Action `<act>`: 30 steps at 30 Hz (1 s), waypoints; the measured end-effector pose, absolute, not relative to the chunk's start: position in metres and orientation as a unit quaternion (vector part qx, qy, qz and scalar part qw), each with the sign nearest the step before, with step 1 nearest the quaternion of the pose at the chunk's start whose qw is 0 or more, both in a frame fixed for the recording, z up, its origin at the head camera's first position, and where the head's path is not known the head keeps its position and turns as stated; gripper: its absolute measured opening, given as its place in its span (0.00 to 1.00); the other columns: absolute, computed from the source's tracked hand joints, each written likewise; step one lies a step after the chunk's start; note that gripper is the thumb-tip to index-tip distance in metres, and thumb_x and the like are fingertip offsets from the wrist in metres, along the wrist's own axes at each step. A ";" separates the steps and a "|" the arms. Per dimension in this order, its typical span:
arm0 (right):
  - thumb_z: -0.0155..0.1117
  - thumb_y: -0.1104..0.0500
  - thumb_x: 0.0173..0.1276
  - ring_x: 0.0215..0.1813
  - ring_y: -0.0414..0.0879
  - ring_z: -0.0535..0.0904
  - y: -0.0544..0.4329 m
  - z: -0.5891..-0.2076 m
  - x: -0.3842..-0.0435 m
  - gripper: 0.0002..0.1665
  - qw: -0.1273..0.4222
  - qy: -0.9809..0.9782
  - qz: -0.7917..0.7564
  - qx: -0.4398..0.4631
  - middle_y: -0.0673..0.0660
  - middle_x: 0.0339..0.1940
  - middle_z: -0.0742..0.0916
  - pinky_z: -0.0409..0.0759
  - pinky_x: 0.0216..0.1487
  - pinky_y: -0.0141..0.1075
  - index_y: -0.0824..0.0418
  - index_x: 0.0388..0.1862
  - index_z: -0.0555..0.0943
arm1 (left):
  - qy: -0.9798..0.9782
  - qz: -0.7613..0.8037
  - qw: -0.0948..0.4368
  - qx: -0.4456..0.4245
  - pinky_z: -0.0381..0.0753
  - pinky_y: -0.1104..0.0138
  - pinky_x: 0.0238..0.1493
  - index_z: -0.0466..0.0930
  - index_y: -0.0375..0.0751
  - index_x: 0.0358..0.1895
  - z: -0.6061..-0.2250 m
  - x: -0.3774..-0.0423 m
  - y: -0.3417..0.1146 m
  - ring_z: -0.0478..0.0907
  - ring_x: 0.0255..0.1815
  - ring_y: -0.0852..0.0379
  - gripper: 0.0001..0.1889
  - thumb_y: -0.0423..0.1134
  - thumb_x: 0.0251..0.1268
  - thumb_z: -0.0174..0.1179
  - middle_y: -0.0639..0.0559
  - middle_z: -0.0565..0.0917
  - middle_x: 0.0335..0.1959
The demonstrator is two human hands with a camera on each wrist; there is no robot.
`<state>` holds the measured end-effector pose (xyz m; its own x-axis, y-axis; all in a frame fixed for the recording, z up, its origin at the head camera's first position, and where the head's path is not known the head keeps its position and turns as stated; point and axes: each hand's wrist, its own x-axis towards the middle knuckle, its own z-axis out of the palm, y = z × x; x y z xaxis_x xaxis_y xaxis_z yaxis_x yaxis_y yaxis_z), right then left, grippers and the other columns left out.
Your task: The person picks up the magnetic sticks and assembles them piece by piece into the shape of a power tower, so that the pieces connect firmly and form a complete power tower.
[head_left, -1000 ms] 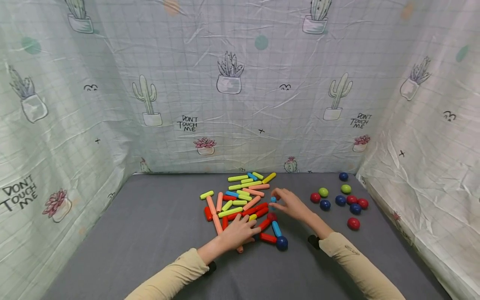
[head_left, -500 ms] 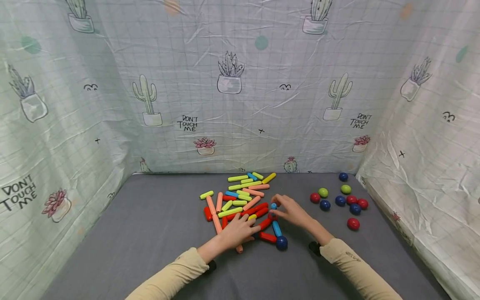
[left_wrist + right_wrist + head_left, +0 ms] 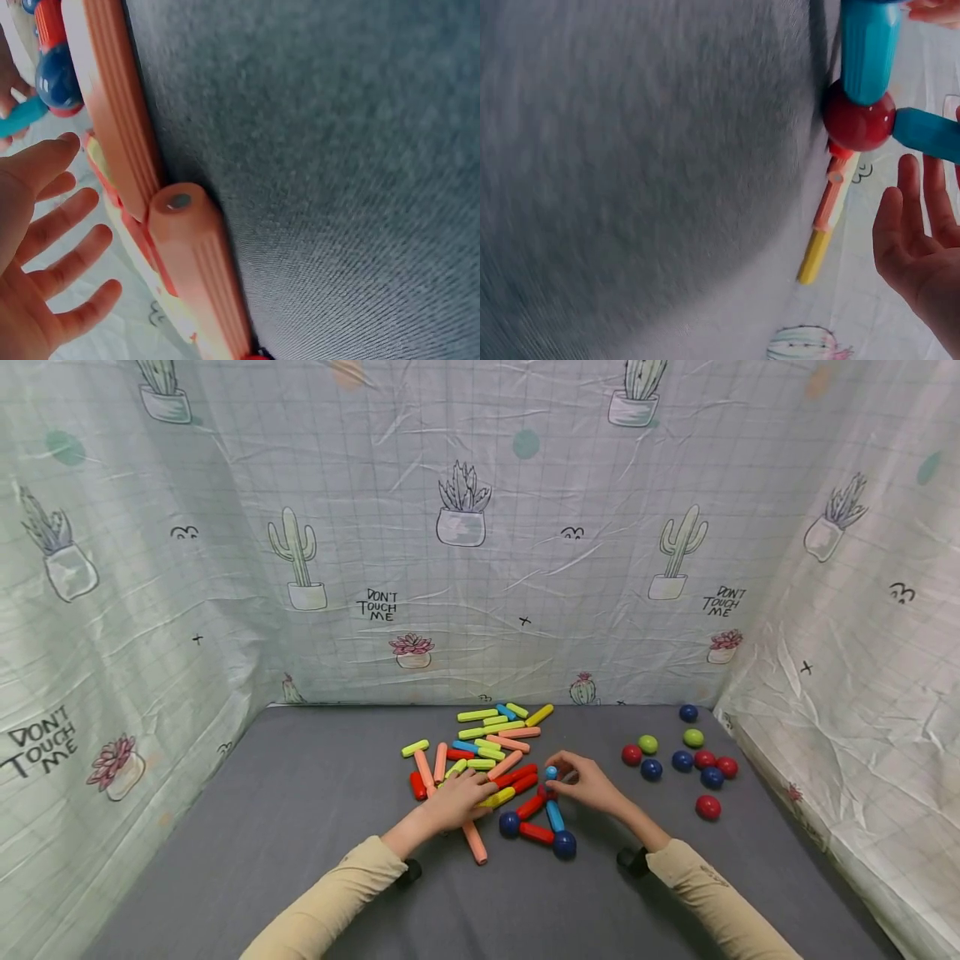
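Note:
A toy triangle of rods and balls lies in the middle of the table: two dark blue balls [image 3: 564, 845], a red ball [image 3: 859, 116], two red rods [image 3: 536, 833] and a light blue rod [image 3: 554, 817]. My right hand [image 3: 588, 783] pinches a second light blue rod [image 3: 928, 135] that stands up from the red ball, its lower end against it. Left of the triangle, my left hand [image 3: 455, 802] spreads its fingers over loose rods, holding nothing. Close by are a yellow rod [image 3: 498, 797] and a salmon rod [image 3: 199, 270] with a grey disc in its end.
Behind my left hand lie many loose rods, among them lime rods [image 3: 476, 716], salmon rods [image 3: 505, 766] and red rods [image 3: 516, 768]. On the right, several loose red balls [image 3: 707, 807], blue balls [image 3: 651, 769] and green balls [image 3: 693, 738] are scattered. A patterned cloth [image 3: 480, 668] hangs behind the table.
My right hand has lowered the light blue rod onto the red ball. My left hand has drawn back leftward from the triangle, uncovering its left blue ball and the yellow rod.

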<state>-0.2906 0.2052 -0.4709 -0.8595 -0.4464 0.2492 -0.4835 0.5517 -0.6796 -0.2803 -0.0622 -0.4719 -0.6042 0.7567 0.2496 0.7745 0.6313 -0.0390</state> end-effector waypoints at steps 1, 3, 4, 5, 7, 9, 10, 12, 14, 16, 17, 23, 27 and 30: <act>0.60 0.54 0.60 0.39 0.44 0.77 0.205 -0.470 -0.289 0.17 0.013 -0.880 0.402 0.252 0.55 0.39 0.81 0.77 0.39 0.35 0.62 0.45 0.75 | -0.896 -0.051 0.118 -0.424 0.72 0.66 0.39 0.79 0.48 0.38 -0.473 -0.282 -0.062 0.72 0.32 0.57 0.10 0.47 0.56 0.60 0.55 0.79 0.29; 0.60 0.57 0.61 0.42 0.47 0.77 0.202 -0.466 -0.284 0.16 -0.006 -0.876 0.423 0.232 0.58 0.40 0.81 0.77 0.42 0.38 0.64 0.45 0.74 | -0.899 -0.064 0.115 -0.418 0.70 0.69 0.35 0.79 0.47 0.34 -0.474 -0.285 -0.062 0.71 0.29 0.59 0.08 0.46 0.56 0.59 0.56 0.76 0.22; 0.60 0.58 0.61 0.42 0.50 0.77 0.201 -0.463 -0.281 0.15 -0.012 -0.873 0.432 0.226 0.60 0.41 0.81 0.76 0.43 0.40 0.64 0.45 0.74 | -0.901 -0.065 0.113 -0.415 0.69 0.69 0.35 0.79 0.47 0.33 -0.475 -0.286 -0.062 0.70 0.28 0.59 0.08 0.46 0.57 0.59 0.56 0.75 0.20; 0.59 0.59 0.61 0.43 0.52 0.77 0.199 -0.459 -0.278 0.15 -0.017 -0.872 0.436 0.223 0.61 0.41 0.81 0.76 0.44 0.41 0.65 0.45 0.74 | -0.903 -0.064 0.108 -0.410 0.69 0.69 0.35 0.79 0.47 0.33 -0.476 -0.286 -0.061 0.70 0.28 0.58 0.08 0.46 0.56 0.59 0.56 0.75 0.19; 0.59 0.61 0.61 0.43 0.55 0.77 0.195 -0.452 -0.273 0.15 -0.022 -0.869 0.442 0.222 0.63 0.42 0.80 0.75 0.44 0.44 0.67 0.45 0.74 | -0.909 -0.048 0.101 -0.401 0.70 0.66 0.38 0.79 0.47 0.34 -0.476 -0.285 -0.061 0.71 0.30 0.56 0.09 0.48 0.55 0.60 0.56 0.76 0.20; 0.58 0.63 0.61 0.43 0.57 0.77 0.193 -0.448 -0.269 0.15 -0.019 -0.868 0.439 0.230 0.65 0.41 0.80 0.75 0.43 0.44 0.69 0.45 0.73 | -0.914 -0.027 0.095 -0.393 0.72 0.62 0.42 0.80 0.48 0.37 -0.475 -0.283 -0.061 0.72 0.34 0.54 0.12 0.50 0.54 0.61 0.55 0.80 0.25; 0.58 0.63 0.61 0.42 0.57 0.77 0.192 -0.448 -0.270 0.15 -0.016 -0.869 0.435 0.233 0.65 0.41 0.80 0.76 0.42 0.43 0.70 0.45 0.73 | -0.916 -0.017 0.093 -0.390 0.72 0.60 0.45 0.80 0.49 0.39 -0.475 -0.283 -0.061 0.73 0.36 0.53 0.14 0.51 0.53 0.61 0.55 0.81 0.27; 0.58 0.62 0.62 0.42 0.55 0.77 0.193 -0.453 -0.273 0.15 -0.009 -0.873 0.427 0.237 0.64 0.41 0.80 0.76 0.41 0.40 0.68 0.45 0.73 | -0.917 0.001 0.091 -0.387 0.72 0.57 0.48 0.80 0.50 0.43 -0.475 -0.281 -0.062 0.73 0.39 0.52 0.16 0.52 0.52 0.61 0.55 0.83 0.33; 0.58 0.60 0.62 0.41 0.52 0.78 0.195 -0.460 -0.278 0.14 -0.002 -0.876 0.420 0.238 0.62 0.41 0.80 0.76 0.39 0.38 0.66 0.45 0.74 | -0.915 0.008 0.099 -0.391 0.72 0.57 0.47 0.79 0.51 0.44 -0.475 -0.281 -0.064 0.74 0.39 0.52 0.17 0.53 0.52 0.60 0.54 0.83 0.34; 0.59 0.58 0.62 0.41 0.49 0.78 0.197 -0.468 -0.283 0.14 0.002 -0.876 0.419 0.238 0.60 0.41 0.80 0.76 0.39 0.36 0.64 0.45 0.74 | -0.910 0.007 0.107 -0.400 0.72 0.59 0.43 0.79 0.50 0.42 -0.475 -0.280 -0.067 0.73 0.36 0.52 0.15 0.52 0.54 0.60 0.55 0.82 0.30; 0.59 0.57 0.62 0.40 0.48 0.78 0.198 -0.471 -0.285 0.15 0.004 -0.878 0.416 0.238 0.59 0.41 0.80 0.76 0.39 0.35 0.63 0.45 0.74 | -0.907 0.006 0.115 -0.406 0.72 0.61 0.41 0.79 0.50 0.39 -0.475 -0.281 -0.069 0.73 0.33 0.53 0.12 0.50 0.55 0.59 0.54 0.81 0.27; 0.60 0.56 0.61 0.39 0.46 0.78 0.199 -0.476 -0.288 0.15 0.010 -0.882 0.411 0.232 0.57 0.41 0.81 0.76 0.38 0.34 0.61 0.44 0.74 | -0.898 0.005 0.159 -0.410 0.65 0.66 0.33 0.78 0.50 0.34 -0.471 -0.290 -0.076 0.66 0.24 0.59 0.05 0.44 0.57 0.59 0.56 0.71 0.18; 0.59 0.61 0.62 0.39 0.51 0.78 0.194 -0.463 -0.279 0.13 0.018 -0.881 0.406 0.244 0.61 0.40 0.81 0.76 0.37 0.36 0.66 0.44 0.74 | -0.895 -0.005 0.180 -0.409 0.61 0.71 0.28 0.78 0.50 0.41 -0.474 -0.301 -0.068 0.62 0.21 0.61 0.09 0.42 0.56 0.60 0.56 0.68 0.15; 0.58 0.64 0.61 0.39 0.54 0.77 0.190 -0.450 -0.270 0.13 0.014 -0.878 0.406 0.253 0.64 0.39 0.80 0.76 0.36 0.37 0.69 0.43 0.73 | -0.889 -0.001 0.190 -0.416 0.56 0.74 0.20 0.70 0.49 0.57 -0.479 -0.305 -0.060 0.63 0.19 0.59 0.21 0.43 0.58 0.58 0.55 0.69 0.14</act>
<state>-0.2705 0.1896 -0.4499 -0.8721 -0.4326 0.2290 -0.4547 0.5432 -0.7058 -0.3053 -0.0599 -0.4792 -0.5819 0.7398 0.3378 0.7405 0.6537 -0.1561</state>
